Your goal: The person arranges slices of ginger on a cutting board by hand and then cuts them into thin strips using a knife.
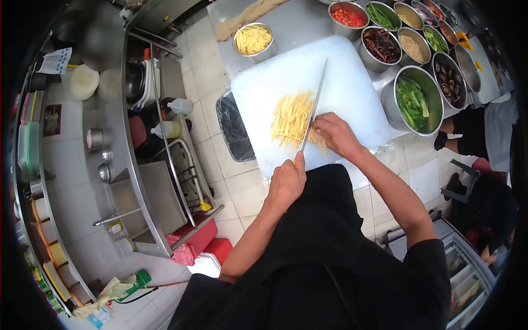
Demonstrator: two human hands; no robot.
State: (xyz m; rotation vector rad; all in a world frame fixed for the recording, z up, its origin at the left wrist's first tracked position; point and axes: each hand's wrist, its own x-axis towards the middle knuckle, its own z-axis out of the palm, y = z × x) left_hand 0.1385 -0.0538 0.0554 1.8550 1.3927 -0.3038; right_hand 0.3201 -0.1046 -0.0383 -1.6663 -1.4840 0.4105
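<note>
My left hand (287, 182) is closed around the yellow handle of a long knife (320, 91), whose blade points away from me over a white cutting board (352, 71). Just right of the blade, my right hand (335, 133) has its fingers curled and pressed down on pale yellow slices (317, 138). Left of the blade lies a loose heap of thin pale yellow strips (291, 116). Similar strips fill a metal bowl (254, 41) beyond the board's far left corner.
Metal pots of chopped red pepper (348, 16), dried chillies (380, 45) and leafy greens (411, 104) stand at the right, among several others. A black-lined bin (235, 126) sits left of the board. A steel sink (146, 192) is farther left. Another person (489, 132) is at the right.
</note>
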